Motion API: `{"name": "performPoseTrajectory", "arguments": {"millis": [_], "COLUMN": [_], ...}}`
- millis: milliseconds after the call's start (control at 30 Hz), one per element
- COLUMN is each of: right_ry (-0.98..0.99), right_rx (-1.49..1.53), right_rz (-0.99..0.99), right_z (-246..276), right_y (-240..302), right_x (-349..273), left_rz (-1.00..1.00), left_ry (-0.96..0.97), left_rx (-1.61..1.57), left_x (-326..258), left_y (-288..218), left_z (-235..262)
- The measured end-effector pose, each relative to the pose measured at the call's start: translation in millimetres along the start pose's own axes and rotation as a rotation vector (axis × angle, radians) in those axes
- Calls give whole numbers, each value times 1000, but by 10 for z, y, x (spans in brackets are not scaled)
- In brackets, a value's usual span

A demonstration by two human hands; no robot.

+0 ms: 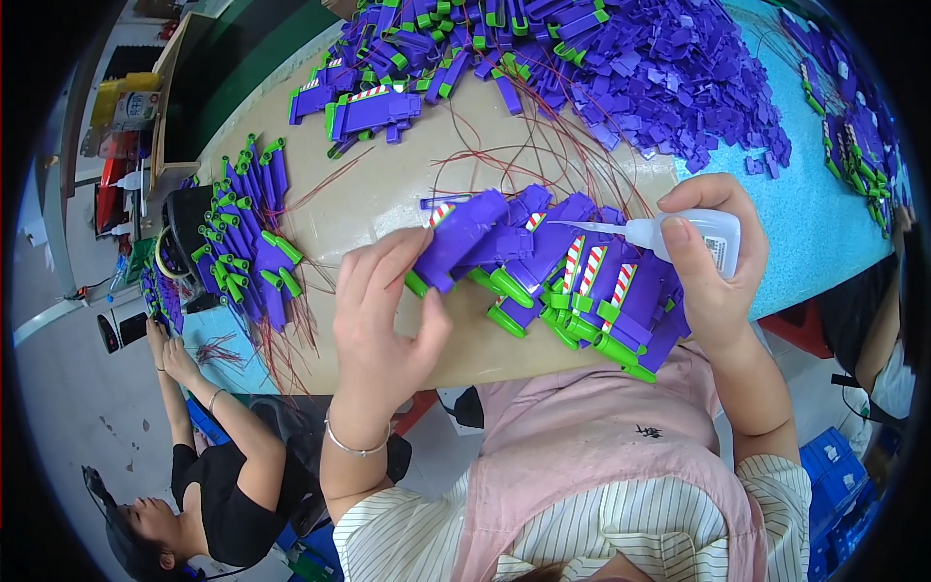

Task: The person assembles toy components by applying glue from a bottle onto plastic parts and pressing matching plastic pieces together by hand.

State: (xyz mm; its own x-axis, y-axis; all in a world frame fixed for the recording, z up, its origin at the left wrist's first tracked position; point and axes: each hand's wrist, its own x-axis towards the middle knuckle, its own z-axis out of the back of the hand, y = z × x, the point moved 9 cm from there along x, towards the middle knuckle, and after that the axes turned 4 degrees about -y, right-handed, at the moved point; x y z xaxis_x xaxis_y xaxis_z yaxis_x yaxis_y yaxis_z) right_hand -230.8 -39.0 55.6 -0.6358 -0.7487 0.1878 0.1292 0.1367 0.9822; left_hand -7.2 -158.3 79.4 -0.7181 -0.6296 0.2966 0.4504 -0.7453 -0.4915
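My left hand [378, 310] grips a purple plastic toy part with a green end [456, 238], lifting it over a row of like parts [582, 291] that carry red-and-white striped stickers and lie at the table's near edge. My right hand [713, 262] holds a small white glue bottle [693, 233]. Its thin nozzle points left, toward the held part. Thin red wires [543, 145] trail across the beige table top [378, 194] behind the row.
A big heap of loose purple pieces [669, 78] covers the far table. Assembled purple-and-green parts lie at the far middle [373, 107] and in a pile at the left [247, 233]. Another person in black [223, 466] sits at the lower left. Blue crates [834, 475] stand at the right.
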Motion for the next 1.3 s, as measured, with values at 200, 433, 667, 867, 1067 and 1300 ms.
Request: {"name": "performPoseTrajectory", "arguments": {"millis": [200, 433, 667, 867, 1067, 1300], "right_ry": [32, 133, 112, 87, 121, 50], "right_rx": [-9, 17, -52, -14, -40, 16], "right_rz": [-30, 2, 19, -6, 88, 79], "right_z": [-32, -170, -158, -125, -210, -49], "right_y": [4, 33, 48, 68, 132, 106], "right_x": [-14, -48, -38, -30, 10, -14], "left_rz": [-108, -123, -132, -190, -277, -279], "left_ry": [89, 63, 64, 49, 20, -5], "left_rx": [51, 95, 112, 184, 293, 271], "left_x": [-43, -15, -23, -61, -84, -52], "left_y": [-276, -297, -324, -387, -433, -403], "left_z": [-75, -63, -62, -69, -64, -105]}}
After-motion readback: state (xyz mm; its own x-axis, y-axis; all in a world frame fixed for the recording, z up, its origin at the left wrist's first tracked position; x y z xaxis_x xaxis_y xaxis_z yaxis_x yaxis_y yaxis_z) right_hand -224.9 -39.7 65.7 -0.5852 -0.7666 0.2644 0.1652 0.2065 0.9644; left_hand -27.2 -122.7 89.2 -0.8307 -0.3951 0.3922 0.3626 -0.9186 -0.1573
